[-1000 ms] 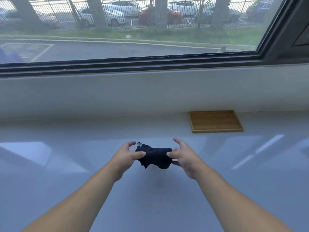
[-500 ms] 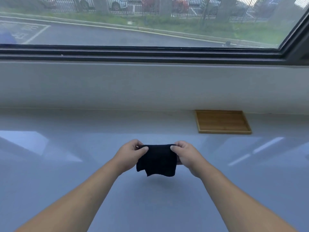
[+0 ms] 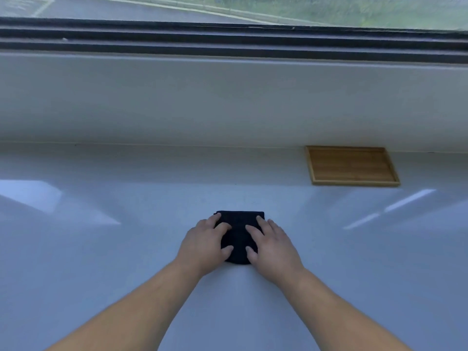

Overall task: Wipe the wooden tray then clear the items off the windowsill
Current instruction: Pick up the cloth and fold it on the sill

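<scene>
A folded dark cloth (image 3: 238,225) lies flat on the white windowsill surface (image 3: 114,249), in the middle of the view. My left hand (image 3: 205,245) rests palm down on its left half and my right hand (image 3: 273,247) rests palm down on its right half, fingers spread, pressing it onto the surface. Both hands cover the cloth's sides and near edge. The wooden tray (image 3: 352,165) sits further back and to the right, against the white upstand, with nothing on it and apart from both hands.
A white upstand (image 3: 228,102) rises behind the surface, topped by the dark window frame (image 3: 228,39) and glass. Bright reflections of the window lie on the glossy surface at left and right.
The cloth was held up between both hands and stretched out; now it lies folded on the surface with both palms flat on it. The view has tilted downward.
</scene>
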A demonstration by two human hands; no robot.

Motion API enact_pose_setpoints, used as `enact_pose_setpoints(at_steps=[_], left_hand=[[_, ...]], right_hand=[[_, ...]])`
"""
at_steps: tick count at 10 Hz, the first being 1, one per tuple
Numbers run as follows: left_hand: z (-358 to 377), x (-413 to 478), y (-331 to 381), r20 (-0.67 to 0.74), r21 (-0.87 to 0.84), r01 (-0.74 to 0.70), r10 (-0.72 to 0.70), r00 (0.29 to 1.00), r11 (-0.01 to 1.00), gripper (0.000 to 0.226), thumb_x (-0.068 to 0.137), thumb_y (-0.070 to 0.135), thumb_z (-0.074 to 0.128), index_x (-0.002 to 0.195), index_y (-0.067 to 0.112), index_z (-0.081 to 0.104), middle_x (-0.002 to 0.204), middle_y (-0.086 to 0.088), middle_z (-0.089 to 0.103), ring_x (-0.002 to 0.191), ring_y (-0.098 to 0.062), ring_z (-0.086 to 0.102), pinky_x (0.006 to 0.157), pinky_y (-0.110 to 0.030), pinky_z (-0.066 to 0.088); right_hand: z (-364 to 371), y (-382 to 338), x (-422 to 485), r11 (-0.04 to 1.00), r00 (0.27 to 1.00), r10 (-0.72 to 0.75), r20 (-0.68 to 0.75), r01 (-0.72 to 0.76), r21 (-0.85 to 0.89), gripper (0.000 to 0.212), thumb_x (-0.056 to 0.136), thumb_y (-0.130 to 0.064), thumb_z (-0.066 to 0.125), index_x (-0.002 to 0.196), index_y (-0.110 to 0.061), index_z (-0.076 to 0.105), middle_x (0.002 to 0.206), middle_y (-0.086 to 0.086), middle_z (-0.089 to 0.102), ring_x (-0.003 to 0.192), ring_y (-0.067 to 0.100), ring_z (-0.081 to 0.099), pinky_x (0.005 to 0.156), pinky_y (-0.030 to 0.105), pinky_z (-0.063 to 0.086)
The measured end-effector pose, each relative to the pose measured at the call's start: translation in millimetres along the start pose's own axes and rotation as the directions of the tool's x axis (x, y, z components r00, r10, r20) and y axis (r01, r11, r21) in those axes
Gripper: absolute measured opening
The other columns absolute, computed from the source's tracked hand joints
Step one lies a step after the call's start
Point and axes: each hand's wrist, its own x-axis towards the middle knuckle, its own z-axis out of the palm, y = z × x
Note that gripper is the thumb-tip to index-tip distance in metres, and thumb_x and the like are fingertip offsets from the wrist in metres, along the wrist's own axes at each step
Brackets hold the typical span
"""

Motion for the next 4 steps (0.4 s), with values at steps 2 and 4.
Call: enact_pose_setpoints(at_steps=[2, 4], left_hand=[[4, -4, -2, -0.048, 0.069, -0.025, 0.028, 0.998, 0.997, 0.069, 0.095, 0.065, 0.051, 0.156, 0.035, 0.04, 0.172, 0.0, 0.021, 0.153, -0.023, 0.024, 0.124, -0.039, 0.022], [-25, -13, 3, -0.156, 0.003, 0.047, -0.046, 0.987, 0.999, 0.095, 0.083, 0.091, 0.016, 0.163, 0.041, 0.021, 0.175, 0.007, 0.008, 0.16, -0.019, 0.003, 0.129, -0.048, 0.004]], right_hand=[[-2, -6, -2, 0.993, 0.999, -0.034, -0.025, 0.031, -0.113, 0.068, 0.102, -0.051, 0.038, 0.163, -0.03, 0.019, 0.173, 0.01, 0.014, 0.159, 0.034, 0.003, 0.128, 0.052, 0.004], [-46, -17, -5, 0.999, 0.988, -0.008, -0.155, 0.001, -0.047, 0.082, 0.093, -0.076, 0.012, 0.164, -0.037, 0.001, 0.175, -0.001, -0.003, 0.158, 0.027, -0.018, 0.126, 0.053, -0.011]])
